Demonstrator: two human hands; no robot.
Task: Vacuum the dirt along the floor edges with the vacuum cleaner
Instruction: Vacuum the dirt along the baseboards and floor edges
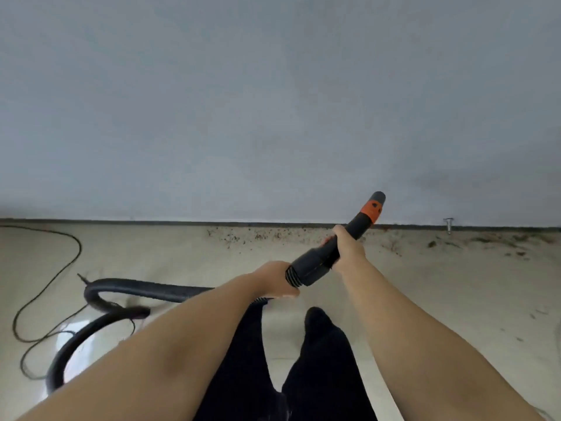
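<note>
Pale floor (pixel 455 299) with dirt (pixel 258 235) along far wall edge, left hand (pixel 274 279) gripping black hose (pixel 145 288), right hand (pixel 349 247) grasping vacuum nozzle (pixel 362 221)

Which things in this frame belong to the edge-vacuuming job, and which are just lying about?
Belonging to the job:
nozzle
hose
dirt along the wall edge
left hand, gripping the hose end
right hand, gripping the nozzle tube

Just lying about:
cable
doorstop
</note>
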